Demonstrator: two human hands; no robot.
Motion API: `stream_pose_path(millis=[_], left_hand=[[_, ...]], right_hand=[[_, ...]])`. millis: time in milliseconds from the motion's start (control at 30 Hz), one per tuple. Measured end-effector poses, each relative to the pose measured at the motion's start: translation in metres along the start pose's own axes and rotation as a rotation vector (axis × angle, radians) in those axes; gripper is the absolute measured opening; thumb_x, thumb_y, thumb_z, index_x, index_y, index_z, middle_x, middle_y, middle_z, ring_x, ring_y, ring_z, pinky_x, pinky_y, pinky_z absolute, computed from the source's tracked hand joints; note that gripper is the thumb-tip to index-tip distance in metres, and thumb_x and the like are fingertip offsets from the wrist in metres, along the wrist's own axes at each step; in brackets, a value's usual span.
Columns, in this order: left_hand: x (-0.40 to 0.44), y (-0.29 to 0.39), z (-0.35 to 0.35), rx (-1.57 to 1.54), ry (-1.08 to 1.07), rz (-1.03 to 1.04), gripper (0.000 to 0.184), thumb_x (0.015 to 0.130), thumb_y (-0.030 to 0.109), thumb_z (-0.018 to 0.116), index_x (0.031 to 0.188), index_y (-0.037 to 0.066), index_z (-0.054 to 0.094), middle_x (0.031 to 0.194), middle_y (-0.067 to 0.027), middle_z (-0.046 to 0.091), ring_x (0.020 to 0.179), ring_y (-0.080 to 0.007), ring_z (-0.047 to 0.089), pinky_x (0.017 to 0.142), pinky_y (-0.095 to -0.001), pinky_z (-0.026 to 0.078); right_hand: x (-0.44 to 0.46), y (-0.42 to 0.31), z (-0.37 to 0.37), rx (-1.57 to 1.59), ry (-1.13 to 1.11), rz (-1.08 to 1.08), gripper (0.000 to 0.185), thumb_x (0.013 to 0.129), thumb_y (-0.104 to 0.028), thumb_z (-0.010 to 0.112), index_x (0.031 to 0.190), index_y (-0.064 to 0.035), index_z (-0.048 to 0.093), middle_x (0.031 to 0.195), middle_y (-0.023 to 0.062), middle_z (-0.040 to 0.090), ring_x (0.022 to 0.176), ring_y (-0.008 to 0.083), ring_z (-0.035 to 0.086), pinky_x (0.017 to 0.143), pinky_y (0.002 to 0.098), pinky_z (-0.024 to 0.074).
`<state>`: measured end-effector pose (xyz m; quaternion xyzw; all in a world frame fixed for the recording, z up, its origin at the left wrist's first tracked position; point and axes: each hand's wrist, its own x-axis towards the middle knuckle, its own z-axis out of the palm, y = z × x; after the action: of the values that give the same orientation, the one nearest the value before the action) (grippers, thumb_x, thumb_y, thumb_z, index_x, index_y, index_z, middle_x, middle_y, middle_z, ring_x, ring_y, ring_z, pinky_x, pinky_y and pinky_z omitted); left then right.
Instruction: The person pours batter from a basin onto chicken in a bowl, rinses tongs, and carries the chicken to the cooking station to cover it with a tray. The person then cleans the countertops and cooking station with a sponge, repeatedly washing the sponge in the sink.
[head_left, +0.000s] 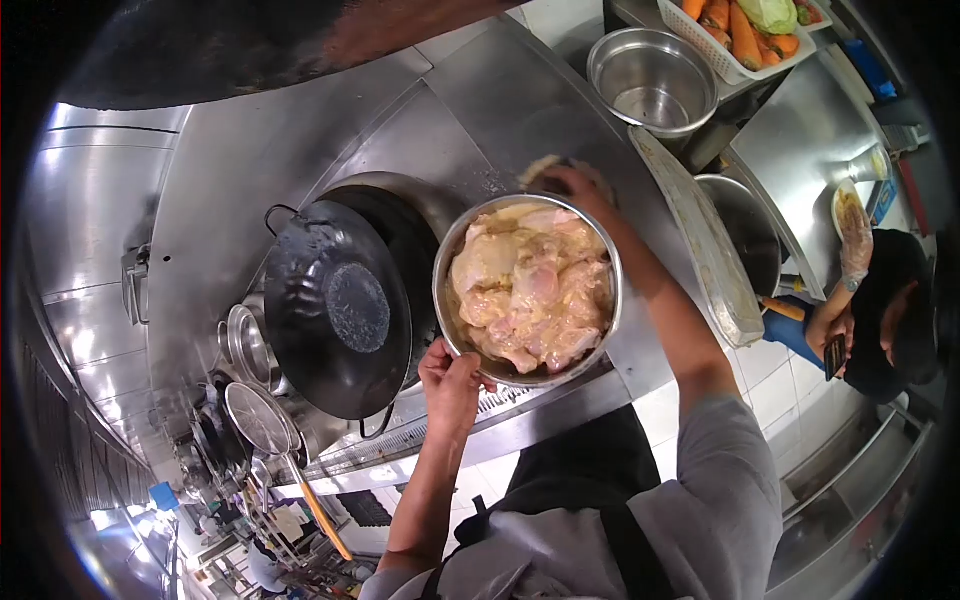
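A round steel bowl (613,318) full of raw, wet chicken pieces (530,285) is in the middle of the view. My left hand (452,385) is closed on its near left rim, with the thumb over the edge. Beyond the far right side of the bowl, my right hand (582,188) is curled down over a pale brown, rough-edged wad (545,170) on the steel counter. The hand partly hides this wad, and I cannot make out its kind. Left of the bowl, a black two-handled wok (310,290) sits tilted.
A wire strainer (262,420) with a wooden handle lies at lower left, near steel pans (250,345). Upper right are a steel pot (650,75) and a white basket (735,65) of carrots. A narrow tray (700,240) edges the counter. Another person (890,320) stands at right.
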<state>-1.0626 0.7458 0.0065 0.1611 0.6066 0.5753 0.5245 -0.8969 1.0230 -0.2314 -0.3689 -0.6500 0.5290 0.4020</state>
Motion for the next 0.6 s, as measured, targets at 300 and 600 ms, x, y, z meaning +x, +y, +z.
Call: stream_pose_path(millis=[300, 600], left_hand=[[0.007, -0.002, -0.006, 0.043, 0.014, 0.010, 0.007, 0.083, -0.007, 0.053, 0.086, -0.001, 0.054, 0.071, -0.0097, 0.062, 0.051, -0.0174, 0.063, 0.045, -0.0310, 0.057], [0.002, 0.000, -0.006, 0.009, -0.020, -0.017, 0.007, 0.085, -0.007, 0.053, 0.086, 0.000, 0.054, 0.075, -0.0102, 0.065, 0.054, -0.0174, 0.065, 0.048, -0.0309, 0.058]], right_hand=[[0.173, 0.011, -0.017, -0.745, 0.205, -0.449, 0.022, 0.086, -0.013, 0.060, 0.105, -0.0051, 0.068, 0.113, 0.0167, 0.062, 0.111, 0.0356, 0.057, 0.093, 0.0465, 0.0456], [0.100, -0.002, 0.040, -0.567, -0.619, -0.437, 0.039, 0.089, -0.023, 0.055, 0.124, -0.0085, 0.064, 0.136, 0.0140, 0.057, 0.138, 0.0306, 0.041, 0.117, 0.0452, 0.0267]])
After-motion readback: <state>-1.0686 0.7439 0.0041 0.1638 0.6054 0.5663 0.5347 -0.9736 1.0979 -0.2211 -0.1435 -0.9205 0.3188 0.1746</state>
